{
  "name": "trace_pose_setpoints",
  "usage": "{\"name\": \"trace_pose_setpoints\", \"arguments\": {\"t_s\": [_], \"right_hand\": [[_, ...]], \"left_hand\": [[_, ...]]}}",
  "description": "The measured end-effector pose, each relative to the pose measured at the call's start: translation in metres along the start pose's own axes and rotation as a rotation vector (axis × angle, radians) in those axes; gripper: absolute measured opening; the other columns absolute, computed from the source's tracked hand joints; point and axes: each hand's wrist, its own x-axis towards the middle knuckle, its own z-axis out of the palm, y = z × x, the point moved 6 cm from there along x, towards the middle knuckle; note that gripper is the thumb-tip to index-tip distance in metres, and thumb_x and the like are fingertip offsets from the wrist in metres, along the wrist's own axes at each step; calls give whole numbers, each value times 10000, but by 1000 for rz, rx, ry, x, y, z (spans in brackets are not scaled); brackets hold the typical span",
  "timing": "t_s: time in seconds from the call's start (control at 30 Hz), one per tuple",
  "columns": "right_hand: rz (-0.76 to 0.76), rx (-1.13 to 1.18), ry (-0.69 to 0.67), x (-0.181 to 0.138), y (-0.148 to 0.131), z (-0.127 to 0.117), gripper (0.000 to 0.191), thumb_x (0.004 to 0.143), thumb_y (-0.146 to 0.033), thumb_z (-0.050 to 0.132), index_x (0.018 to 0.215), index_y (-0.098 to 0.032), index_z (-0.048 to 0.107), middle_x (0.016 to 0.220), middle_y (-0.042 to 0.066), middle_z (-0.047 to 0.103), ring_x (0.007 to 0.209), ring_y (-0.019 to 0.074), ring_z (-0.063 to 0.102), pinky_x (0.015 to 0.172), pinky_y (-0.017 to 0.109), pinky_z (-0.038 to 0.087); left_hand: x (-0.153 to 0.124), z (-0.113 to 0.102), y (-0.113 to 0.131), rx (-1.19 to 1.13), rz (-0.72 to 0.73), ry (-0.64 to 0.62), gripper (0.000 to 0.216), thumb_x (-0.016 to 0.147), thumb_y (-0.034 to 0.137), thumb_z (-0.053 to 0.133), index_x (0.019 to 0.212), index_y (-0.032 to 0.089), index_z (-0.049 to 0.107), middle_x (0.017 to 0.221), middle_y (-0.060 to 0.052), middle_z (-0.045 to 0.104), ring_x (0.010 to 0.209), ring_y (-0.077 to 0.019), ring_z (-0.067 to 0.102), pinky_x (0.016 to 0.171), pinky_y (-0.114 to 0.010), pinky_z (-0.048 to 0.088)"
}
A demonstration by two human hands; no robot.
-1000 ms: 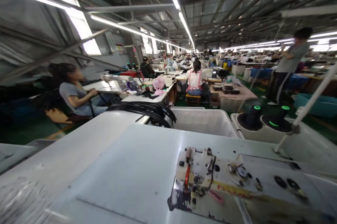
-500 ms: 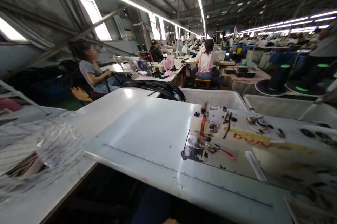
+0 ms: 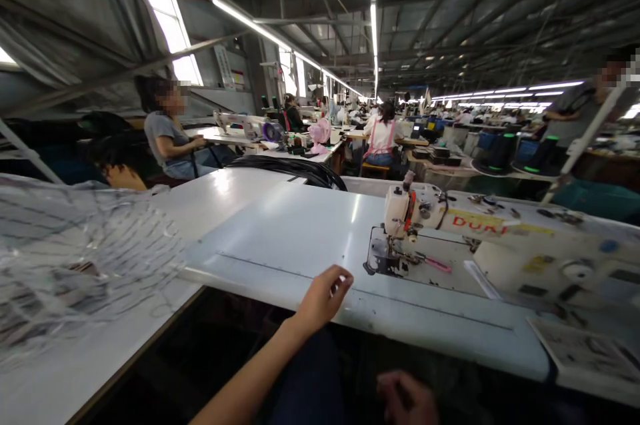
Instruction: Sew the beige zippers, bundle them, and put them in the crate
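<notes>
My left hand [image 3: 327,295] hovers over the front edge of the pale blue sewing table [image 3: 280,232], fingers loosely curled towards the thumb, with nothing visible in them. Below that edge, at the bottom of the view, my right hand [image 3: 407,398] is dim and slightly blurred. Its fingers are bent with a gap between them, and no object shows there. To the right of my left hand stands a white sewing machine [image 3: 415,212]. Pink-handled thread snips [image 3: 435,265] lie on its bed, and a white strip [image 3: 481,280] rests beside them.
Clear plastic wrapping [image 3: 100,252] covers goods on the white side table [image 3: 200,202] at left. Black cords or strips [image 3: 295,168] are bundled at the far edge. Dark thread cones [image 3: 505,152] stand at right. Seated co-workers [image 3: 173,128] are farther back; another person [image 3: 575,112] stands at right.
My left hand and forearm have come into view above the table edge, and my right hand shows below it. The camera view has shifted, showing more of the sewing machine.
</notes>
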Motion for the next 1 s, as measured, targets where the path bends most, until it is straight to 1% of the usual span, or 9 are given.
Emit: {"name": "trace_pose_setpoints", "arguments": {"t_s": [0.07, 0.13, 0.2, 0.27, 0.37, 0.6, 0.7, 0.83, 1.0], "right_hand": [[-80, -57, 230, 37, -20, -32, 353, 822, -515, 542, 780, -185, 658, 620, 30, 611, 565, 154, 548, 576, 268, 461], [-148, -129, 520, 85, -39, -65, 399, 804, -529, 523, 832, -160, 672, 723, 66, 669, 614, 177, 586, 604, 278, 470], [-176, -247, 599, 138, -52, -79, 430, 752, -535, 547, 864, -145, 687, 823, 102, 698, 713, 213, 623, 693, 310, 480], [-167, -293, 600, 183, -53, -78, 408, 706, -516, 579, 802, -139, 701, 801, 125, 704, 736, 246, 637, 709, 336, 480], [-143, -351, 608, 219, -44, -64, 393, 693, -502, 584, 761, -136, 709, 756, 144, 701, 715, 272, 642, 685, 357, 473], [-170, -432, 681, 228, -37, -49, 395, 771, -433, 456, 827, -139, 713, 887, 157, 701, 807, 271, 630, 728, 352, 444], [-193, -417, 689, 226, -35, -54, 407, 778, -445, 428, 793, -134, 690, 786, 139, 695, 709, 239, 618, 665, 324, 446], [-262, -415, 605, 218, -36, -51, 340, 779, -419, 430, 756, -151, 638, 615, 60, 633, 556, 176, 566, 559, 266, 430], [-391, -541, 517, 198, -57, -33, 245, 820, -343, 434, 796, -168, 604, 885, 78, 629, 689, 155, 554, 669, 261, 420]], "left_hand": [[25, -1, -15, 123, 6, 62, 195, 916, 306, 428, 930, 187, 582, 928, -31, 595, 708, -117, 556, 683, -236, 423], [45, 5, -32, 210, -36, 102, 166, 898, 251, 434, 898, 179, 584, 915, -37, 592, 711, -125, 559, 701, -247, 424], [55, 14, -47, 240, -56, 101, 124, 859, 210, 475, 852, 176, 594, 855, -35, 593, 712, -140, 562, 690, -253, 420], [58, 21, -56, 248, -57, 84, 88, 819, 181, 516, 820, 178, 603, 810, -30, 595, 710, -147, 562, 670, -250, 413], [57, 23, -66, 245, -54, 74, 86, 798, 159, 525, 811, 176, 608, 795, -26, 598, 713, -143, 557, 656, -237, 403], [60, 21, -78, 192, -50, 57, 95, 800, 178, 524, 827, 186, 615, 790, -15, 601, 684, -132, 535, 635, -231, 388], [60, 22, -81, 178, -50, 52, 97, 806, 192, 522, 828, 192, 616, 794, -14, 601, 688, -133, 533, 639, -234, 388], [60, 20, -81, 163, -42, 44, 113, 806, 192, 516, 840, 190, 624, 807, -18, 606, 700, -139, 537, 643, -241, 391], [60, 18, -78, 147, -31, 40, 123, 800, 189, 512, 841, 193, 628, 802, -14, 609, 692, -141, 533, 644, -250, 395]]}}
